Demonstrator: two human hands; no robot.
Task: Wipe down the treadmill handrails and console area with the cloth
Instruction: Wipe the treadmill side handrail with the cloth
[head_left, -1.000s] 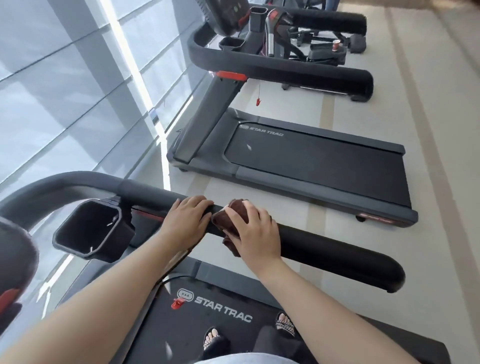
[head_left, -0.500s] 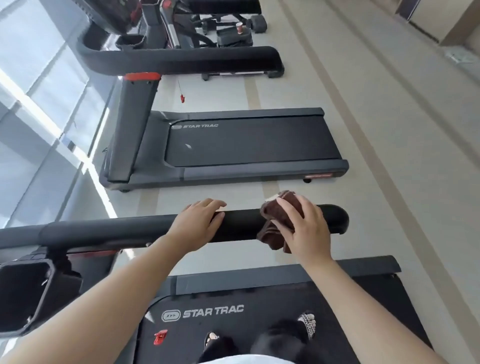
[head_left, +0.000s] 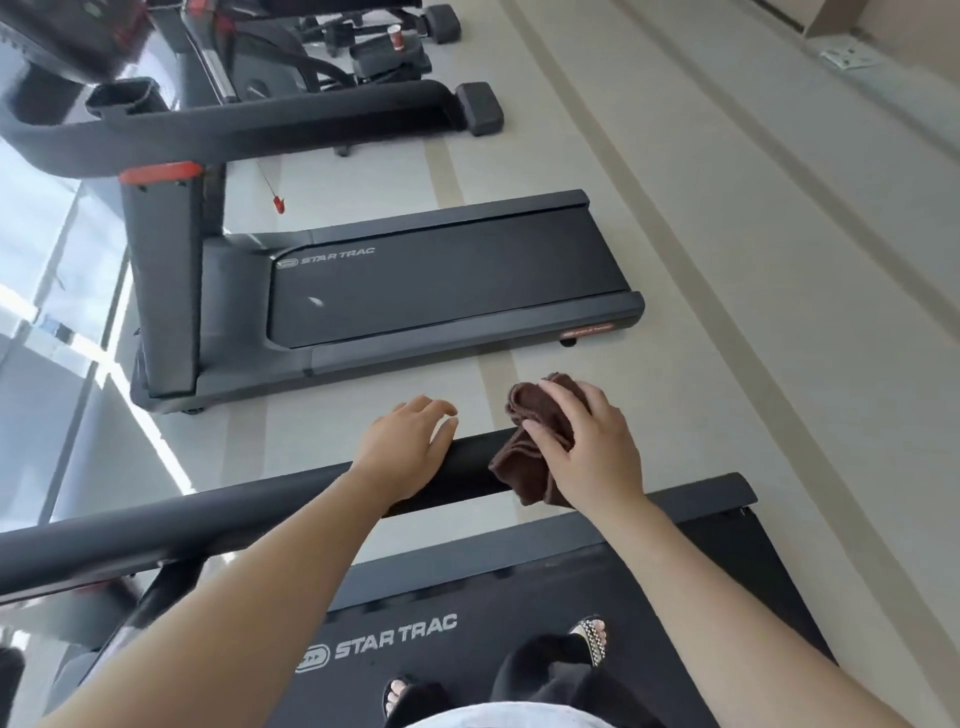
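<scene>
The black padded handrail (head_left: 218, 525) of the treadmill I stand on runs from lower left to centre. My right hand (head_left: 592, 447) grips a bunched brown cloth (head_left: 530, 441) pressed over the rail's free end, which the cloth hides. My left hand (head_left: 410, 447) rests palm down on the rail just left of the cloth, fingers spread and slightly lifted. Beneath my arms lies the belt deck (head_left: 519, 618) marked STAR TRAC, where my sandalled feet stand.
A second treadmill (head_left: 415, 291) stands parallel beyond a strip of pale floor, with its handrail (head_left: 249, 124) and cup holder at upper left. More gym machines sit behind it. Windows run along the left side.
My right hand slid the cloth along the rail out to its free end. My left hand followed along the rail, and my view swung toward the rail's end.
</scene>
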